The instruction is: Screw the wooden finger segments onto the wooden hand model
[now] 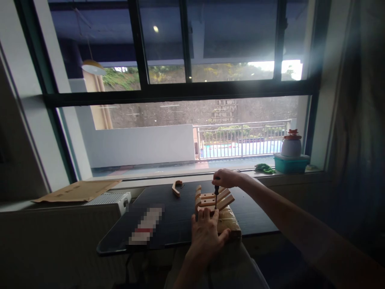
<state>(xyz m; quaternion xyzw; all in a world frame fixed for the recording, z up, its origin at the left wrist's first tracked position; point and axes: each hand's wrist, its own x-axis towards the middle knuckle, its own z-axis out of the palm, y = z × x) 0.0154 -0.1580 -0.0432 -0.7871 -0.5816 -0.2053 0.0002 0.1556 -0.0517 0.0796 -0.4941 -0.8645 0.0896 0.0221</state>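
Dark table [171, 220] before window [192, 90]; radiator [72, 233] beside; screwdriver [216, 192] upright.

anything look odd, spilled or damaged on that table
I see no spill or damage. Two oddities on the dark table: a curved wooden piece lies apart from the wooden assembly, and a pixelated patch hides something at left.

Hands, two: one left hand [206, 230], one right hand [226, 178]. Screwdriver, one [216, 191]. Wooden frame, one [207, 196]; loose curved piece, one [175, 188]. Screws [182, 186] beside that piece: seemingly at least one, though too small and dark to count surely. Brown block, one [231, 222]. Table, one [177, 216]; pixelated card, one [147, 222]. Cardboard sheet, one [78, 191]; radiator, one [110, 197]. Teal box, one [290, 164]; jar, one [291, 148]; green bundle, one [264, 168]. Window, one [210, 90]; lamp, one [93, 68]; railing, one [242, 140].
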